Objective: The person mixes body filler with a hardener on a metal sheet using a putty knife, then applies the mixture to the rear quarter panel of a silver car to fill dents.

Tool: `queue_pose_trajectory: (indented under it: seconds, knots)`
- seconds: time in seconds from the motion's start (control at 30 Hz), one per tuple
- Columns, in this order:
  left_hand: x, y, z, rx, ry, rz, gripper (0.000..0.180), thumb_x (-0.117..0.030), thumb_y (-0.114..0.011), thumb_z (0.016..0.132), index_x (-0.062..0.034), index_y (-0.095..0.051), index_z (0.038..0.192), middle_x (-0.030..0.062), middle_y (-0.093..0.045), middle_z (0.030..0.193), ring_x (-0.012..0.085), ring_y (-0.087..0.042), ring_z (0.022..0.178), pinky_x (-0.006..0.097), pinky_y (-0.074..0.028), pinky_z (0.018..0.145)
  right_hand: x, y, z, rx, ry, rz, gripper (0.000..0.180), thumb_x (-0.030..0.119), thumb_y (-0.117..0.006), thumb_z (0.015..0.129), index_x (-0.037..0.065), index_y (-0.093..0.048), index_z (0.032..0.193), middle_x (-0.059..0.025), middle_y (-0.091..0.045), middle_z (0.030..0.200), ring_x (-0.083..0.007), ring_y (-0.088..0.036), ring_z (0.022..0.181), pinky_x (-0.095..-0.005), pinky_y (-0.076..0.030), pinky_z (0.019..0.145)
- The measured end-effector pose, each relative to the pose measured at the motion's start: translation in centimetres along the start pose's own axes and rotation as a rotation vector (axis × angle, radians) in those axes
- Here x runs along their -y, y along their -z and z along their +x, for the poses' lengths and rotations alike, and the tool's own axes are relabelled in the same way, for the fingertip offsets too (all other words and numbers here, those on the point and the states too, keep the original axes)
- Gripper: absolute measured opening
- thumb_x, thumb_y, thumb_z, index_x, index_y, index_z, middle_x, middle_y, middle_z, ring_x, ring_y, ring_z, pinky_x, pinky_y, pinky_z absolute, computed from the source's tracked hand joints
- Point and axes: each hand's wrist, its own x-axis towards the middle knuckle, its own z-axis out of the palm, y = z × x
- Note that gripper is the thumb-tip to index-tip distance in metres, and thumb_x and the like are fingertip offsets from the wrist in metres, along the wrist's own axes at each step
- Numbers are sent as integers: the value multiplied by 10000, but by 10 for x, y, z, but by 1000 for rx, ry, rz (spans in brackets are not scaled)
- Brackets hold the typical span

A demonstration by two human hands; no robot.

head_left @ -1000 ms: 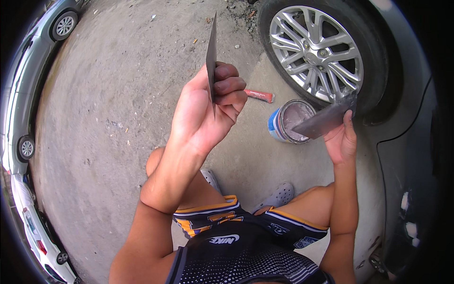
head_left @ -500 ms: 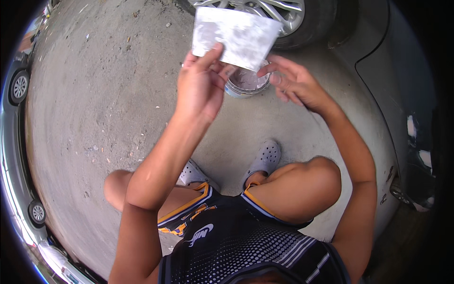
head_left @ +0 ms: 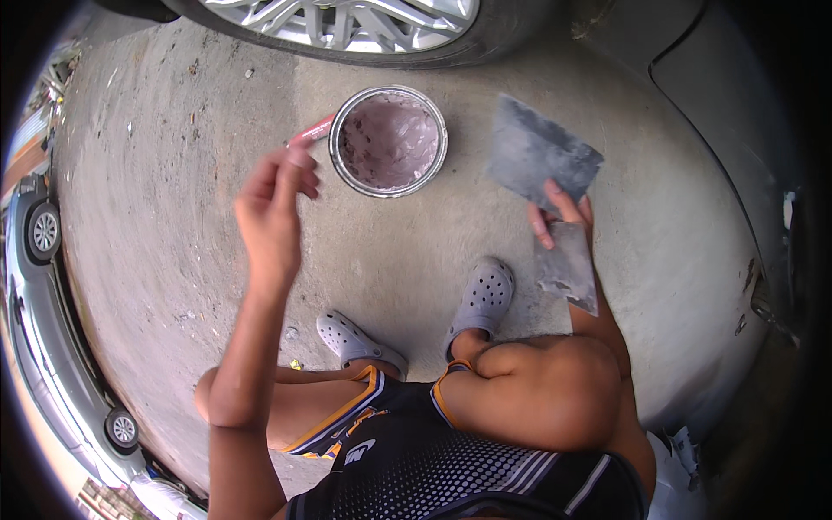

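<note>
My right hand (head_left: pixel 568 217) grips two thin, flat grey plates. The larger plate (head_left: pixel 539 149) extends past the fingertips, with pale smears across it. The smaller plate (head_left: pixel 568 270) sticks out back toward my forearm, also smeared. An open round can (head_left: pixel 338 162) stands on the ground between my hands, with pinkish-grey paste (head_left: pixel 394 143) coating its inside. My left hand (head_left: pixel 273 208) is left of the can, its fingers loosely bent and slightly blurred, with nothing visible in them. Just beyond those fingertips, a red tube-like thing (head_left: pixel 314 132) reaches to the can's side.
A car wheel (head_left: pixel 347 26) stands beyond the can, and a dark car body panel (head_left: pixel 737 113) curves along the right. Another car (head_left: pixel 65 347) is at the far left. My feet in grey clogs (head_left: pixel 487 295) rest on the concrete ground (head_left: pixel 173 217).
My left hand has let go of the pale-looking plate and moved left. My right hand has moved right and now holds both plates. The can has come fully into sight.
</note>
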Motion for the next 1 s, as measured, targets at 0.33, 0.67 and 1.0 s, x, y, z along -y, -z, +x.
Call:
queue_pose_trajectory:
  seconds: [0.33, 0.67, 1.0]
  knots:
    - [-1, -103, -17, 157, 87, -353, 291, -213, -564, 1092, 7, -661, 1254, 31, -691, 1124, 119, -632, 1054, 307, -485, 977, -18, -76, 17, 437, -70, 66, 255, 315, -607, 1064, 61, -605, 1081, -15, -560, 679, -38, -463, 500, -207, -316, 434]
    - [-18, -82, -36, 7, -120, -155, 369, -64, -719, 982, 33, -592, 1315, 106, -695, 1210, 147, -644, 1114, 300, -523, 961, -27, -59, 27, 424, -124, 13, 398, 394, -574, 1067, 10, -653, 1131, -66, -647, 808, -45, -477, 470, -183, -341, 415]
    - [-53, -8, 0, 157, 139, 31, 406, 11, -802, 853, 34, -698, 1245, 110, -747, 1117, 165, -696, 1002, 316, -533, 922, -108, 101, 16, -220, -504, 303, 793, 706, -451, 1007, -25, -552, 1297, -123, -626, 1056, -141, -555, 677, -217, -372, 410]
